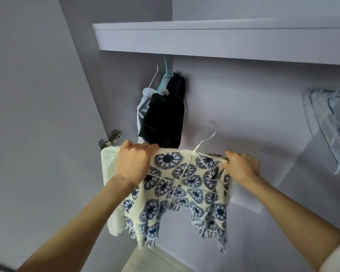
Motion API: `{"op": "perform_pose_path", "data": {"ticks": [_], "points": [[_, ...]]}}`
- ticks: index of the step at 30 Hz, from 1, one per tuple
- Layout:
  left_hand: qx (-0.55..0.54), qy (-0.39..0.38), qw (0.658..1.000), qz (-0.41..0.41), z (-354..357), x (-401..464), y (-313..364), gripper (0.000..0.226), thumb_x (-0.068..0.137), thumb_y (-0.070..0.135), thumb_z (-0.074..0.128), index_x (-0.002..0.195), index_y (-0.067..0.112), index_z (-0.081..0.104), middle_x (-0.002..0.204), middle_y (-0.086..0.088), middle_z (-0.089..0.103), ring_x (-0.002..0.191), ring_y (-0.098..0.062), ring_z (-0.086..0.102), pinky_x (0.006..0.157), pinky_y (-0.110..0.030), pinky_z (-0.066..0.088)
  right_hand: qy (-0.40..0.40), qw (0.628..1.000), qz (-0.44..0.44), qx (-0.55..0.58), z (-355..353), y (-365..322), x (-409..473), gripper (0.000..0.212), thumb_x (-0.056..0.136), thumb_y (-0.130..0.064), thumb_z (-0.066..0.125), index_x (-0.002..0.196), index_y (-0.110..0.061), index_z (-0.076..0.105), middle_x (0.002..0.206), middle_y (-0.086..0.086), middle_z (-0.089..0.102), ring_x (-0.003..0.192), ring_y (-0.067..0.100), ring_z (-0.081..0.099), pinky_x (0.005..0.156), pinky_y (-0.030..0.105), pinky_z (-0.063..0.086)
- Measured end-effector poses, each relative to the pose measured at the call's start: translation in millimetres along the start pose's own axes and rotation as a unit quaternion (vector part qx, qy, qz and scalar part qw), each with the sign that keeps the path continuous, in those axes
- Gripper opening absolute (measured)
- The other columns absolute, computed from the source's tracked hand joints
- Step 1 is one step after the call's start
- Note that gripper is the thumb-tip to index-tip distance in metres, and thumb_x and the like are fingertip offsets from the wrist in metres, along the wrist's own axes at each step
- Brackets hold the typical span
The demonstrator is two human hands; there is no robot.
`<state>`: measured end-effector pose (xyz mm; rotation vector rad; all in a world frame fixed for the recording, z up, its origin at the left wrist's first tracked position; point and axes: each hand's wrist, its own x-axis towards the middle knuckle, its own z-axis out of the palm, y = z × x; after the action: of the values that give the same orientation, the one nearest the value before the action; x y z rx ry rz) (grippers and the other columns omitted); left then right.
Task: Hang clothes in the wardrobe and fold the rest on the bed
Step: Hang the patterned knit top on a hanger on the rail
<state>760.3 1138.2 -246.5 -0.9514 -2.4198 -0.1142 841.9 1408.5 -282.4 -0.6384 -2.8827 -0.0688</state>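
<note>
Gripping crochet top point(185, 185) on hanger point(205, 142) — left hand point(133, 163), right hand point(241, 165) — wardrobe point(234, 95) holding dark garment point(165, 112)

- Location: domestic bedroom wardrobe, interior view.
- Evidence: pale lilac panels with a fixed shelf point(224, 40) overhead.
- Door hinge point(111, 139) mounted at the left side.
- Dark garment point(163, 118) hanging beneath the shelf.
- Bunch of empty hangers point(330, 122) at right.
</note>
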Motion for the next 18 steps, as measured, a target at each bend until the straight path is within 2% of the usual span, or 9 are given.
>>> {"op": "perform_pose_path", "data": {"ticks": [3,6,8,10,12,14,16,18], "points": [[0.014,-0.009,0.999,-0.034,0,-3,-9,0.039,0.047,-0.013,0.075,0.07,0.017,0.066,0.049,0.003,0.055,0.036,-0.021,0.047,0.05,-0.022,0.036,-0.009,0.999,0.043,0.024,6,9,3,0.026,0.094,-0.028,0.047,0.114,-0.012,0.049,0.101,0.008,0.066,0.09,0.027,0.064,0.065,0.026,0.037],[0.02,-0.003,0.999,-0.05,-3,-4,-8,0.037,0.046,-0.013,0.076,0.067,0.016,0.066,0.048,0.003,0.054,0.032,-0.021,0.044,0.048,-0.02,0.027,-0.03,0.996,0.052,0.069,13,16,14,0.026,0.092,-0.013,0.049,0.118,-0.009,0.048,0.11,0.012,0.063,0.094,0.03,0.063,0.066,0.028,0.042],[0.016,0.007,0.998,-0.063,-5,-5,-10,0.038,0.046,-0.014,0.076,0.067,0.016,0.066,0.047,0.002,0.053,0.031,-0.022,0.043,0.048,-0.019,0.022,-0.072,0.988,0.054,0.124,17,27,22,0.033,0.088,-0.003,0.047,0.121,-0.007,0.049,0.12,0.016,0.058,0.106,0.032,0.058,0.079,0.032,0.044],[-0.008,0.012,0.996,-0.085,-4,-6,-17,0.033,0.052,-0.014,0.071,0.067,0.015,0.065,0.047,0.001,0.053,0.033,-0.024,0.045,0.045,-0.018,0.018,-0.107,0.979,0.031,0.171,20,39,24,0.039,0.085,0.002,0.048,0.124,-0.004,0.051,0.126,0.018,0.053,0.116,0.032,0.05,0.091,0.03,0.04],[-0.06,0.019,0.992,-0.109,1,-8,-24,0.022,0.066,-0.006,0.057,0.068,0.014,0.065,0.051,-0.001,0.055,0.037,-0.028,0.049,0.043,-0.021,0.028,-0.121,0.973,0.006,0.194,21,44,21,0.041,0.084,0.002,0.05,0.125,-0.003,0.052,0.123,0.018,0.052,0.115,0.031,0.049,0.093,0.028,0.037],[-0.102,0.032,0.986,-0.125,9,-12,-26,0.024,0.074,0.005,0.045,0.072,0.014,0.067,0.057,-0.003,0.061,0.043,-0.03,0.053,0.041,-0.027,0.04,-0.104,0.974,-0.004,0.202,23,42,18,0.035,0.085,-0.001,0.051,0.119,-0.003,0.056,0.116,0.017,0.055,0.109,0.031,0.052,0.089,0.029,0.038],[-0.125,0.037,0.983,-0.129,15,-15,-22,0.026,0.075,0.008,0.042,0.072,0.014,0.067,0.059,-0.002,0.063,0.044,-0.028,0.053,0.041,-0.028,0.042,-0.069,0.978,-0.001,0.199,26,39,17,0.031,0.084,-0.004,0.052,0.114,-0.006,0.061,0.111,0.016,0.056,0.108,0.03,0.052,0.088,0.032,0.04],[-0.115,0.029,0.985,-0.127,18,-15,-16,0.025,0.073,0.005,0.042,0.068,0.014,0.065,0.055,-0.002,0.061,0.04,-0.026,0.051,0.038,-0.025,0.038,-0.048,0.98,0.004,0.192,24,33,17,0.03,0.084,-0.005,0.052,0.111,-0.008,0.064,0.11,0.014,0.055,0.107,0.03,0.053,0.088,0.034,0.043]]}}
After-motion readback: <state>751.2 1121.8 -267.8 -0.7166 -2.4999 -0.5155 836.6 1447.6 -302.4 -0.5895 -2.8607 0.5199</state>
